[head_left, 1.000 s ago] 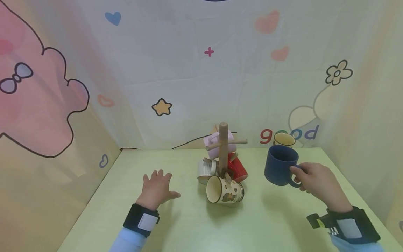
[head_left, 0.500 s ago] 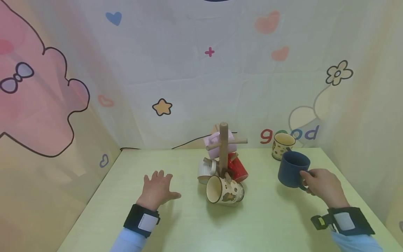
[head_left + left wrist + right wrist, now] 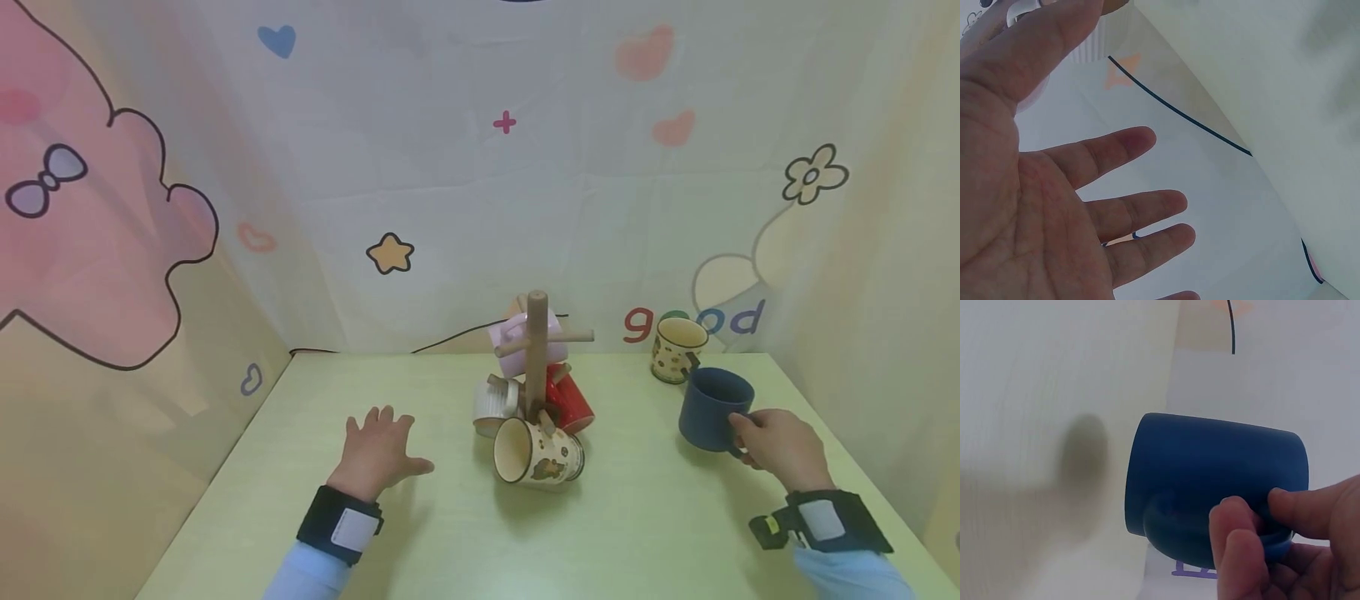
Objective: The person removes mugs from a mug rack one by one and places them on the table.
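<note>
A dark blue mug point(image 3: 711, 410) hangs a little above the table's right side, its handle pinched between the thumb and fingers of my right hand point(image 3: 783, 450). In the right wrist view the mug point(image 3: 1216, 469) is apart from the tabletop, with its shadow beside it. My left hand point(image 3: 373, 454) is spread with straight fingers over the left part of the table and holds nothing; its palm point(image 3: 1041, 206) shows in the left wrist view. Nearest to it stands a wooden mug tree point(image 3: 536, 358) bearing a lilac mug point(image 3: 512, 363), a white mug point(image 3: 491, 408), a red mug point(image 3: 572, 404) and a cream patterned mug point(image 3: 551, 457).
Another cream patterned mug point(image 3: 675, 350) stands upright at the back right of the pale table point(image 3: 600, 533), just behind the blue mug. A printed cloth point(image 3: 450, 167) closes off the back and sides.
My right hand has carried the blue mug to the right and lower, uncovering the cream mug behind. My left hand keeps its place; the view has shifted slightly.
</note>
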`<state>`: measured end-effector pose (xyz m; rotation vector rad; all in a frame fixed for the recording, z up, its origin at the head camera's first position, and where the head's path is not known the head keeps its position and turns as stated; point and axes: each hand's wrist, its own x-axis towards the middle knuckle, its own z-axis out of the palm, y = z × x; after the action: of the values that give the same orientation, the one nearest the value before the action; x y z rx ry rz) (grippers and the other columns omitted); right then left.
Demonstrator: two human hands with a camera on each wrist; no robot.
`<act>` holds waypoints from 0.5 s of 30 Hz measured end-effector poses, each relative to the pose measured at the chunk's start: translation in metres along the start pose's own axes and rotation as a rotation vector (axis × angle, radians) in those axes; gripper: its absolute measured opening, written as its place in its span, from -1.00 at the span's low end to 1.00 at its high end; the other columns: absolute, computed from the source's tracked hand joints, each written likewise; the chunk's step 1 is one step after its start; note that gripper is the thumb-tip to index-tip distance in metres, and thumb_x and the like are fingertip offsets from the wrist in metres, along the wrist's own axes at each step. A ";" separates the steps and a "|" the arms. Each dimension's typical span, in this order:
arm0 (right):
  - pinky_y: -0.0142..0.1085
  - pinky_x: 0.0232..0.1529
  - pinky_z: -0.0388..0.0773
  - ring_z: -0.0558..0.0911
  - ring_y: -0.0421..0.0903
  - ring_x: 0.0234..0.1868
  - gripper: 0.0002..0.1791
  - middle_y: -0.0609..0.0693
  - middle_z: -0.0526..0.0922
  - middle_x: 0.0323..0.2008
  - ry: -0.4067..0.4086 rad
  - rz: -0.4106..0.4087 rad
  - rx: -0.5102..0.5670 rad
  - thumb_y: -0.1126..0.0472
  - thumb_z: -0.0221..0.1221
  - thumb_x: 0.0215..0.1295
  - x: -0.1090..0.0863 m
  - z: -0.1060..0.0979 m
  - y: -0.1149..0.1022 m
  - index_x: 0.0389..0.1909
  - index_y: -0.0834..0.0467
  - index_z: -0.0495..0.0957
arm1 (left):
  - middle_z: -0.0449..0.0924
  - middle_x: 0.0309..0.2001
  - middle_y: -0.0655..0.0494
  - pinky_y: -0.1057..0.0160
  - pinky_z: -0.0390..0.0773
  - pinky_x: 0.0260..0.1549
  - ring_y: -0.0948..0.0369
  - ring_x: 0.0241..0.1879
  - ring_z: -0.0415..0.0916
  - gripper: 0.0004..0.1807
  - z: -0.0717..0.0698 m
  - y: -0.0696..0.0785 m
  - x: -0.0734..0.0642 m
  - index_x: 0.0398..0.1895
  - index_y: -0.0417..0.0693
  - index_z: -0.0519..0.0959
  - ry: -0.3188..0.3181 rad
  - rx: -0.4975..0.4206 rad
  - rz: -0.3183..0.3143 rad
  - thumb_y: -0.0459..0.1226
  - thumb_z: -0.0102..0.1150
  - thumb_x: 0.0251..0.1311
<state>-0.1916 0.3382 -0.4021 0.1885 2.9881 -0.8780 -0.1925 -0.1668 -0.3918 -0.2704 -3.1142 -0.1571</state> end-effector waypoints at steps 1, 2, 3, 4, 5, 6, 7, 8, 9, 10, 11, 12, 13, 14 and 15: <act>-0.20 -0.50 0.36 0.63 -0.09 -0.52 -0.50 -0.02 0.64 -0.57 -0.002 -0.002 -0.002 0.03 -0.09 0.52 0.001 0.000 0.002 -0.40 0.35 0.59 | 0.45 0.16 -0.29 -0.42 0.20 0.16 -0.26 0.22 0.32 -0.20 0.000 0.000 0.000 0.18 -0.17 0.54 0.002 0.002 0.002 0.12 0.48 -0.06; -0.20 -0.50 0.36 0.63 -0.09 -0.52 -0.50 -0.03 0.64 -0.57 -0.002 -0.002 -0.008 0.03 -0.09 0.52 0.003 0.000 0.004 -0.40 0.34 0.59 | 0.45 0.16 -0.29 -0.42 0.20 0.16 -0.26 0.22 0.32 -0.20 0.000 0.000 0.000 0.18 -0.17 0.54 0.001 0.001 0.001 0.12 0.48 -0.05; -0.20 -0.50 0.36 0.64 -0.08 -0.52 -0.50 -0.02 0.65 -0.58 -0.001 -0.003 -0.012 0.03 -0.09 0.52 0.004 0.000 0.006 -0.40 0.34 0.59 | 0.45 0.17 -0.29 -0.42 0.20 0.16 -0.26 0.23 0.31 -0.20 0.000 -0.001 0.000 0.19 -0.17 0.53 -0.002 0.001 0.000 0.12 0.47 -0.05; -0.19 -0.50 0.36 0.64 -0.08 -0.52 -0.50 -0.03 0.65 -0.58 0.002 -0.003 -0.017 0.03 -0.10 0.51 0.006 0.000 0.008 -0.41 0.34 0.59 | 0.45 0.17 -0.29 -0.42 0.20 0.16 -0.26 0.23 0.31 -0.20 0.000 -0.001 -0.001 0.19 -0.17 0.53 -0.002 0.000 0.000 0.12 0.48 -0.05; -0.19 -0.50 0.36 0.64 -0.08 -0.52 -0.49 -0.03 0.65 -0.59 0.005 -0.002 -0.020 0.03 -0.11 0.51 0.007 -0.001 0.010 -0.41 0.34 0.59 | 0.45 0.17 -0.29 -0.42 0.20 0.16 -0.26 0.23 0.32 -0.20 0.000 -0.001 -0.001 0.19 -0.17 0.53 -0.002 0.000 0.000 0.12 0.48 -0.05; -0.20 -0.50 0.36 0.64 -0.08 -0.52 -0.49 -0.03 0.65 -0.59 0.011 -0.002 -0.023 0.04 -0.11 0.51 0.009 -0.001 0.013 -0.41 0.34 0.60 | 0.45 0.16 -0.29 -0.42 0.20 0.16 -0.26 0.22 0.32 -0.20 0.000 -0.001 -0.001 0.18 -0.17 0.54 -0.002 0.002 0.002 0.12 0.48 -0.05; -0.19 -0.50 0.36 0.65 -0.07 -0.52 -0.49 -0.02 0.66 -0.60 0.017 -0.002 -0.024 0.04 -0.11 0.51 0.011 -0.001 0.016 -0.41 0.35 0.60 | 0.46 0.15 -0.29 -0.42 0.21 0.15 -0.26 0.21 0.33 -0.20 0.001 -0.001 -0.001 0.18 -0.17 0.54 -0.002 0.002 0.003 0.12 0.48 -0.06; -0.20 -0.51 0.36 0.65 -0.06 -0.52 -0.48 -0.02 0.66 -0.60 0.025 0.000 -0.027 0.05 -0.12 0.51 0.013 -0.002 0.018 -0.41 0.36 0.60 | 0.46 0.15 -0.28 -0.42 0.21 0.16 -0.25 0.21 0.33 -0.20 0.001 -0.001 -0.001 0.19 -0.17 0.54 -0.005 0.003 0.003 0.12 0.48 -0.05; -0.18 -0.50 0.36 0.65 -0.04 -0.52 -0.47 -0.01 0.66 -0.61 0.031 0.000 -0.026 0.05 -0.12 0.51 0.015 -0.003 0.022 -0.41 0.38 0.60 | 0.47 0.13 -0.27 -0.42 0.22 0.15 -0.24 0.20 0.34 -0.20 0.001 -0.001 -0.001 0.18 -0.16 0.54 -0.005 0.005 0.005 0.12 0.48 -0.06; -0.18 -0.50 0.36 0.65 -0.02 -0.52 -0.46 -0.01 0.66 -0.61 0.037 0.002 -0.029 0.05 -0.13 0.51 0.018 -0.004 0.024 -0.41 0.39 0.60 | 0.47 0.12 -0.26 -0.42 0.22 0.15 -0.24 0.19 0.34 -0.21 0.002 -0.001 -0.001 0.18 -0.16 0.54 -0.004 0.007 0.006 0.13 0.48 -0.06; -0.17 -0.49 0.36 0.65 0.01 -0.51 -0.46 0.01 0.66 -0.61 0.046 0.004 -0.031 0.05 -0.14 0.52 0.020 -0.005 0.028 -0.40 0.40 0.60 | 0.47 0.11 -0.26 -0.41 0.23 0.14 -0.23 0.18 0.35 -0.21 0.002 -0.001 -0.001 0.18 -0.16 0.54 -0.004 0.008 0.008 0.13 0.48 -0.06; -0.15 -0.49 0.36 0.66 0.04 -0.49 -0.45 0.03 0.66 -0.61 0.054 0.006 -0.034 0.05 -0.14 0.52 0.024 -0.006 0.031 -0.39 0.42 0.59 | 0.48 0.10 -0.25 -0.41 0.23 0.14 -0.23 0.18 0.35 -0.21 0.002 -0.002 -0.001 0.17 -0.16 0.54 -0.003 0.010 0.009 0.13 0.48 -0.06; -0.14 -0.48 0.36 0.66 0.07 -0.48 -0.44 0.04 0.66 -0.62 0.061 0.008 -0.039 0.06 -0.15 0.53 0.027 -0.007 0.033 -0.39 0.43 0.59 | 0.48 0.10 -0.25 -0.41 0.23 0.14 -0.23 0.18 0.35 -0.21 0.003 -0.002 -0.001 0.17 -0.16 0.54 -0.002 0.009 0.009 0.13 0.48 -0.06; -0.13 -0.48 0.37 0.66 0.10 -0.47 -0.44 0.05 0.66 -0.62 0.068 0.012 -0.044 0.06 -0.16 0.53 0.030 -0.007 0.036 -0.38 0.45 0.58 | 0.48 0.10 -0.25 -0.41 0.23 0.14 -0.23 0.18 0.35 -0.21 0.003 -0.002 -0.001 0.17 -0.16 0.55 0.000 0.009 0.009 0.12 0.48 -0.06; -0.12 -0.48 0.37 0.65 0.13 -0.46 -0.43 0.06 0.66 -0.62 0.074 0.018 -0.051 0.06 -0.17 0.53 0.034 -0.008 0.039 -0.37 0.46 0.57 | 0.48 0.10 -0.25 -0.41 0.23 0.14 -0.23 0.18 0.35 -0.21 0.003 -0.003 -0.001 0.17 -0.16 0.55 0.004 0.007 0.009 0.12 0.49 -0.06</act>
<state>-0.2201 0.3788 -0.4181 0.2527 3.0680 -0.8097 -0.1916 -0.1694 -0.3952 -0.2840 -3.1088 -0.1459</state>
